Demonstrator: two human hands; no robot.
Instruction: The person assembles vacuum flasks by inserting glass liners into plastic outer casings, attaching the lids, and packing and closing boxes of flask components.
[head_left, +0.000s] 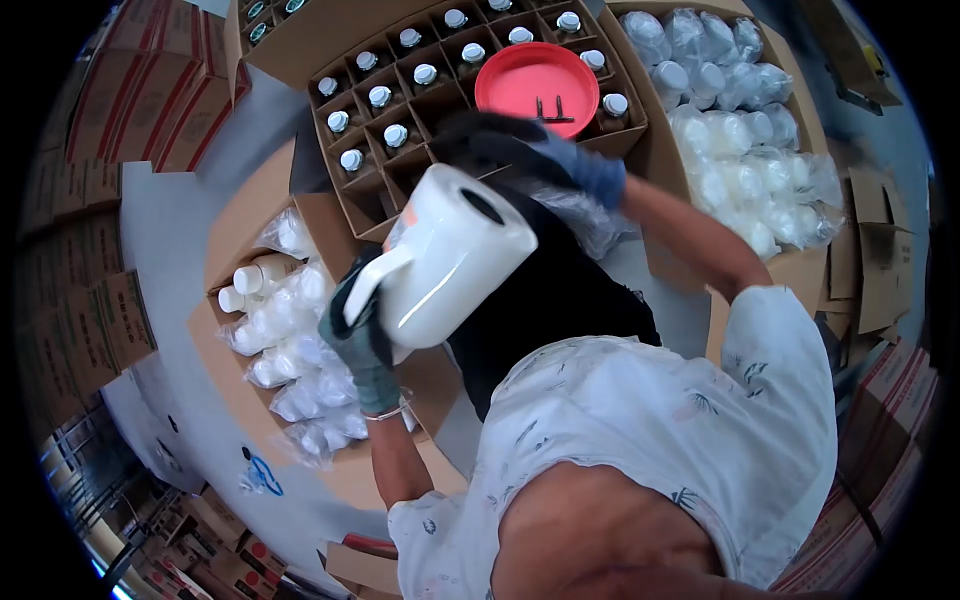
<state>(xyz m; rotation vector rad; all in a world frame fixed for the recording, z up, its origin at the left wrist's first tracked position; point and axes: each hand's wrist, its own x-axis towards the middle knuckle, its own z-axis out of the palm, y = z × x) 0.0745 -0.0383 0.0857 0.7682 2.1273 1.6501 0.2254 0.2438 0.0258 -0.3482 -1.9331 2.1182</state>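
Observation:
My left hand (362,335), in a grey-green glove, is closed round the handle of a white jug (440,270). The jug tilts up to the right, its dark oval opening facing away from me, with an orange patch on its far side. My right hand (510,145), in a dark glove with a blue cuff, is smeared by motion above the divided carton (345,195), just below the red round dish (530,75). Its fingers are too blurred to read. Capped bottles (396,135) stand in the carton's compartments. Small dark pieces (555,110) lie in the dish.
An open box (225,345) of white bottles in clear plastic bags stands at my left. Another box (805,200) of bagged bottles is at the right. Clear plastic (590,220) lies below the divided carton. Stacked cartons (150,75) rise at far left.

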